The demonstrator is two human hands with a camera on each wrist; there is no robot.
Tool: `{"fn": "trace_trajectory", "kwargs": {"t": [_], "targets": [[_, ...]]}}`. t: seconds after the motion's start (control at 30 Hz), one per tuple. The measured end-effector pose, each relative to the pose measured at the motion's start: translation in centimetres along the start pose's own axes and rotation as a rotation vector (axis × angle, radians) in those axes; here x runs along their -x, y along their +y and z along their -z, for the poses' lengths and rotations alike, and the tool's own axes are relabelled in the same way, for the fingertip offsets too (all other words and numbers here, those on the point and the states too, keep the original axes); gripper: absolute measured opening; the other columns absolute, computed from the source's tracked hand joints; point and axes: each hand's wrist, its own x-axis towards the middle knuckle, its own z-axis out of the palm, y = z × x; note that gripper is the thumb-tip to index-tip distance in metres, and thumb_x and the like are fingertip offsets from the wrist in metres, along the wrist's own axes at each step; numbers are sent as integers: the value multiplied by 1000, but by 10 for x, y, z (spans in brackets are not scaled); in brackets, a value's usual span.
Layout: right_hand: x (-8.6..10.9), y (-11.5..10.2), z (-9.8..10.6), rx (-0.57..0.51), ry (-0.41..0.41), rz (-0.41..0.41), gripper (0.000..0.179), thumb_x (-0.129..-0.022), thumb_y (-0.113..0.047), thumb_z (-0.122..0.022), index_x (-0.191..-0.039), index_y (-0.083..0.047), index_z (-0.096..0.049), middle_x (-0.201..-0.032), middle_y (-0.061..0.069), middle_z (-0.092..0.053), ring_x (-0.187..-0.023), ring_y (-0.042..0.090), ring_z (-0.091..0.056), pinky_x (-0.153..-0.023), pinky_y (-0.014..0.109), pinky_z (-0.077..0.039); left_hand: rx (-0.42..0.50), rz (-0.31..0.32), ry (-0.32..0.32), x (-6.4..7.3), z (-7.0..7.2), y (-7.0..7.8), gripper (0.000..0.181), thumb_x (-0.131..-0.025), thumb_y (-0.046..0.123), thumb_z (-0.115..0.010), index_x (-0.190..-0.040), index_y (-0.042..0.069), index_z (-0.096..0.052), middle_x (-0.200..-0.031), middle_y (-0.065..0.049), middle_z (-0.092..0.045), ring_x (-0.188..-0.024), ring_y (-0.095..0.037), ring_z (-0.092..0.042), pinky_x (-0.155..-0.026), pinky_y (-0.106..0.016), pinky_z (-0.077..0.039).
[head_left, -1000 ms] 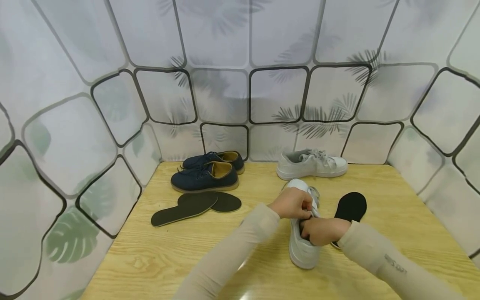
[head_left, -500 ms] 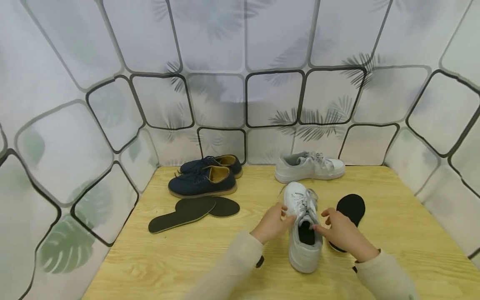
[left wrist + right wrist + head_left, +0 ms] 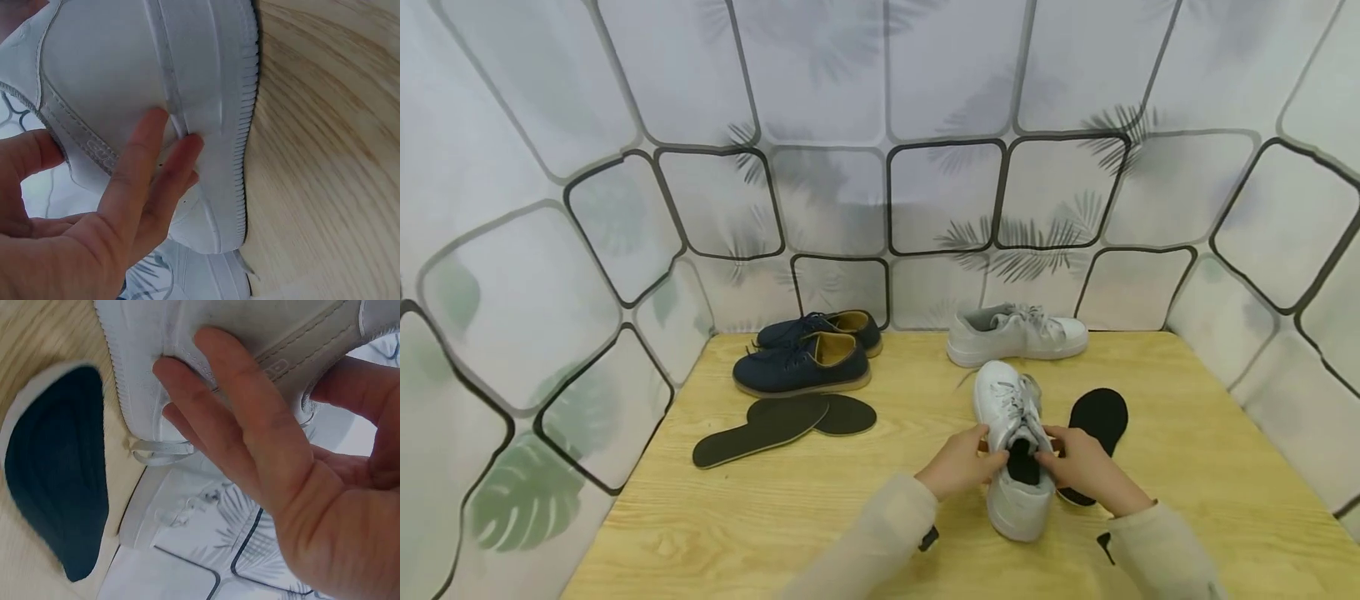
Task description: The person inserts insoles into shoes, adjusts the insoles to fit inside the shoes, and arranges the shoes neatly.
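Note:
A white lace-up sneaker (image 3: 1018, 508) stands on the wooden table, toe pointing away from me, with a black insole (image 3: 1022, 463) showing inside its opening. My left hand (image 3: 958, 462) holds its left side, thumb at the collar and fingers against the outer wall. On the opposite side my right hand (image 3: 1086, 467) grips it the same way. In the left wrist view the left fingers (image 3: 147, 150) lie along the upper just above the sole. The right wrist view has the right fingers (image 3: 219, 381) spread over the other side, thumb hooked over the collar edge.
A black insole (image 3: 1099, 417) lies right of the sneaker, partly behind the right hand. Another white sneaker (image 3: 1018, 337) stands at the back. Navy shoes (image 3: 805, 364) sit back left, with two overlapping dark insoles (image 3: 767, 433) before them. A patterned curtain (image 3: 947, 196) surrounds the table (image 3: 715, 533).
The right hand has come out of the sneaker's opening, uncovering the black insole. Both hands have moved to the sneaker's sides and taken hold, and the sneaker has shifted slightly right.

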Motion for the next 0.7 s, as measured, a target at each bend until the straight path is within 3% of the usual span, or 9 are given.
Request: {"fn": "trace_trajectory", "kwargs": {"t": [0.13,0.23,0.3,0.37,0.43,0.57,0.63,0.7], "targets": [[0,5,5,56,46,-6,48,-89,-4,-59,-130,18,-46,-101,30,-64,-67,22,-64,-58,36,-53,8,-10,-26,-11,-5,0,63,-94,27,-63,-143,-2,-38,-118,-17,-60,-79,-17,-67,-65,-27,-55],[0,9,4,142,118,-6,43,-86,-7,-60,-122,15,-52,-92,23,-65,-66,22,-60,-57,37,-49,-4,-31,-95,-22,0,-1,58,-95,28,-62,-139,-3,-42,-110,-14,-62,-77,-18,-67,-65,-28,-55],[-1,10,2,191,160,-11,41,-85,-8,-62,-117,15,-53,-85,18,-63,-63,21,-56,-56,37,-46,-70,-59,-148,-32,12,-2,46,-97,27,-59,-131,-3,-51,-103,-13,-63,-77,-18,-66,-65,-28,-54],[-1,10,-1,196,184,-27,39,-83,-8,-62,-114,13,-53,-82,16,-62,-59,20,-52,-54,35,-43,-200,-122,-137,-45,28,-4,33,-97,23,-58,-118,-2,-60,-97,-11,-65,-80,-17,-64,-68,-26,-53],[-2,9,-2,191,197,-44,38,-82,-8,-63,-113,12,-53,-80,14,-61,-58,20,-50,-53,35,-42,-371,-179,-57,-59,46,-5,24,-98,19,-56,-111,0,-65,-98,-10,-68,-86,-18,-64,-73,-26,-52],[-2,8,-4,170,205,-64,37,-82,-6,-63,-113,11,-53,-77,12,-59,-57,20,-49,-52,34,-41,-727,-307,231,-91,75,0,25,-93,8,-59,-117,1,-62,-115,-12,-64,-106,-23,-61,-85,-32,-51],[-1,8,-4,163,211,-68,35,-82,-6,-63,-112,10,-54,-76,11,-59,-56,19,-48,-52,33,-41,-900,-339,299,-107,83,7,36,-93,7,-58,-129,1,-55,-130,-13,-57,-121,-26,-54,-95,-36,-47],[0,9,-4,159,218,-70,35,-82,-6,-64,-111,10,-54,-76,11,-59,-56,19,-48,-52,33,-41,-1066,-351,300,-123,86,14,47,-94,8,-58,-139,5,-46,-142,-11,-48,-133,-25,-43,-102,-37,-41]]}}
